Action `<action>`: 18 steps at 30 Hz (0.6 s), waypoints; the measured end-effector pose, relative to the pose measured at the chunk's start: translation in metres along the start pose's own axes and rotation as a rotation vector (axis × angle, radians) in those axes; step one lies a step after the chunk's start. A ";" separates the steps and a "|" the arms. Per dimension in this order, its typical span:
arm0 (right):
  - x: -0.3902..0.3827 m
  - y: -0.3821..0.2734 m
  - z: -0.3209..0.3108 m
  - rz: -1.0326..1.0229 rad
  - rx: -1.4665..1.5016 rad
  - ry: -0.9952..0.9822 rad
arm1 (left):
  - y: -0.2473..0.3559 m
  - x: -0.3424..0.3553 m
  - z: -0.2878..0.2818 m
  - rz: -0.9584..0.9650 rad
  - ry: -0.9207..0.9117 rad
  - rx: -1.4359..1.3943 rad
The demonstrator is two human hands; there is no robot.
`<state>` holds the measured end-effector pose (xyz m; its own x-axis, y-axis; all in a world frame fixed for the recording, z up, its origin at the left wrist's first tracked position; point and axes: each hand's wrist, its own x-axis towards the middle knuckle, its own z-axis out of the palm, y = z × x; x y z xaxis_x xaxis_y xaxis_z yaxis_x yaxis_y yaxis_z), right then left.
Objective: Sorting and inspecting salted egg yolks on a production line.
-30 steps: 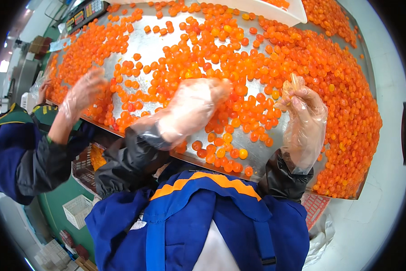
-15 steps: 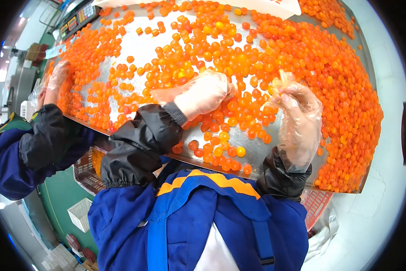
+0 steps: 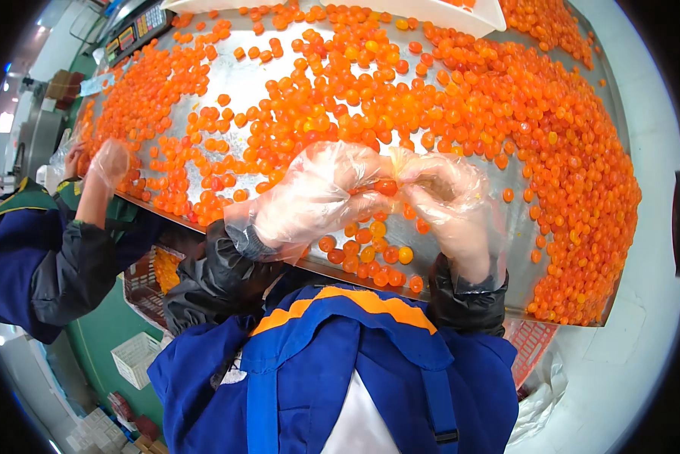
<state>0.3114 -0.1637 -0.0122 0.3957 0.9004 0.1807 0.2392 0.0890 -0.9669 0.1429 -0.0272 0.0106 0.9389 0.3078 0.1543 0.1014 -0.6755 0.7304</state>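
Note:
Both my hands wear clear plastic gloves and meet above the near middle of the metal table (image 3: 468, 268). My left hand (image 3: 317, 189) is closed, with a glossy orange egg yolk (image 3: 385, 187) between thumb and fingers. Right beside it, my right hand (image 3: 446, 189) pinches its fingertips together against the left fingers. A yellowish, stained-looking bit shows at those tips; whether it is glove film or something held cannot be told. Loose yolks (image 3: 370, 253) lie below my hands near the front edge. Many more yolks (image 3: 574, 166) spread beyond and pile up at the right.
A white tray (image 3: 431, 17) stands at the far edge, and a dark scale (image 3: 137, 32) at the far left. On the left, a co-worker's gloved hand (image 3: 111, 163) is over the table. Crates, one red (image 3: 533, 344), one white (image 3: 134, 359), sit below.
My right hand has moved left and my left hand has lifted off the yolks, so they now meet. An orange yolk shows in my left fingers. The co-worker's hand has shifted nearer.

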 end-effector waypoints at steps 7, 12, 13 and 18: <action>-0.001 -0.012 -0.001 0.010 -0.136 -0.091 | -0.001 -0.010 0.009 -0.098 0.018 -0.180; -0.001 -0.019 -0.004 -0.062 -0.261 -0.139 | 0.001 -0.011 0.008 -0.058 0.037 -0.163; 0.000 -0.020 -0.004 -0.077 -0.274 -0.156 | 0.000 -0.012 0.008 -0.046 0.041 -0.165; 0.002 -0.024 -0.008 -0.167 -0.367 -0.204 | 0.005 -0.014 0.003 -0.042 0.027 -0.097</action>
<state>0.3132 -0.1672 0.0127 0.1509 0.9553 0.2543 0.5980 0.1166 -0.7929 0.1313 -0.0368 0.0099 0.9251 0.3531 0.1393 0.1068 -0.5942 0.7972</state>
